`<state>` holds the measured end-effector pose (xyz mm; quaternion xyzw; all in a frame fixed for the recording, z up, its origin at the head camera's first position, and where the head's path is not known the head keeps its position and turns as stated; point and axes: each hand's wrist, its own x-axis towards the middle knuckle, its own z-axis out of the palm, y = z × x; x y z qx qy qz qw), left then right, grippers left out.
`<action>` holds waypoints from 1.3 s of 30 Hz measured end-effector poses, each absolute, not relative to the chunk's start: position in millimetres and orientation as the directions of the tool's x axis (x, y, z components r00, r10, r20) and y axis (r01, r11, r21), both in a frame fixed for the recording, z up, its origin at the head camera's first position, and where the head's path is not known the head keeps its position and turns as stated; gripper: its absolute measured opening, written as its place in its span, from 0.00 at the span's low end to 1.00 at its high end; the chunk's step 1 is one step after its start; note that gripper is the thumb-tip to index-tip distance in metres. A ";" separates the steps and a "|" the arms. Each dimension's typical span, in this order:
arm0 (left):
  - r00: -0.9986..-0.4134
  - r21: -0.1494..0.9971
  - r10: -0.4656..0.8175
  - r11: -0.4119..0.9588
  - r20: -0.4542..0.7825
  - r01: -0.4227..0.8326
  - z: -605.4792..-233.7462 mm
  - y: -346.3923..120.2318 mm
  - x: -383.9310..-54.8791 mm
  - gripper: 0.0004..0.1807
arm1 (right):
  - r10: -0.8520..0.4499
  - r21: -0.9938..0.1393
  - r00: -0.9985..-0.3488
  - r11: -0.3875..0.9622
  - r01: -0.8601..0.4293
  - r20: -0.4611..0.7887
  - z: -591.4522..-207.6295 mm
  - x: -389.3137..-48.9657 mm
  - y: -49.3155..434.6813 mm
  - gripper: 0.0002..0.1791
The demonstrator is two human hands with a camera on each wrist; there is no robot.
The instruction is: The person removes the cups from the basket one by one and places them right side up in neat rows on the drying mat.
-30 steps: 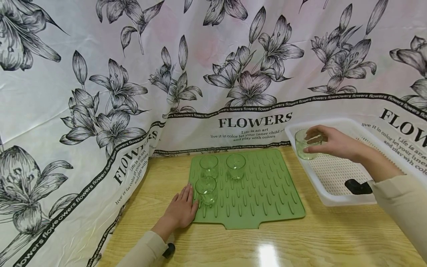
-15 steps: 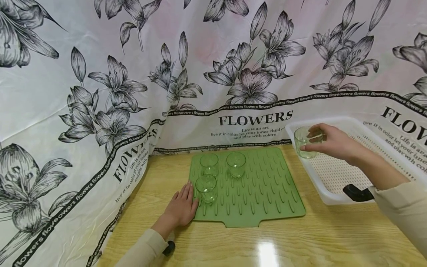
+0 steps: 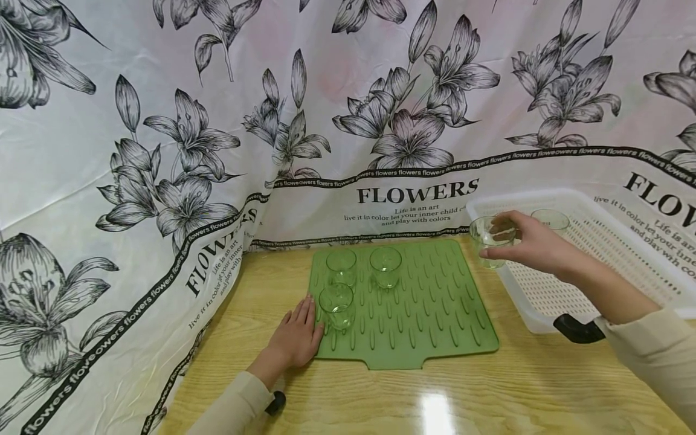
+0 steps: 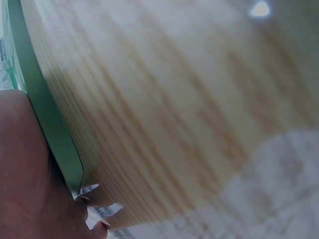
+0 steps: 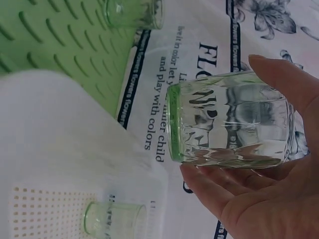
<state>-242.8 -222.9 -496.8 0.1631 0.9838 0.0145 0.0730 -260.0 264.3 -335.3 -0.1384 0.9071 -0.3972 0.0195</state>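
My right hand (image 3: 538,244) holds a clear greenish drinking glass (image 3: 487,240) in the air at the left edge of the white basket (image 3: 519,302). In the right wrist view, the thumb and fingers grip the glass (image 5: 234,122) from opposite sides. Inside the basket another glass (image 5: 117,219) is visible. My left hand (image 3: 296,335) lies with straight fingers along the left edge of the green ridged mat (image 3: 424,314). Three glasses stand on the mat: one front left (image 3: 337,307), one back left (image 3: 341,269) and one further right (image 3: 385,267).
A wooden table (image 3: 348,399) bears the mat and basket. Behind it and to the left hangs a white flower-printed cloth (image 3: 304,211). A black wrist strap (image 3: 577,329) shows below my right wrist, over the basket's front rim.
My right hand has shifted slightly left with the glass, which now overlaps the basket's left rim. A glass in the basket has come into view behind the hand. My left hand stays in place.
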 end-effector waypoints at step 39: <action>-0.937 0.055 0.317 0.948 -0.147 0.312 -497.8 -222.3 -244.3 0.39 | -0.395 -0.815 -0.908 0.474 -0.334 0.142 -369.1 -248.3 181.2 0.43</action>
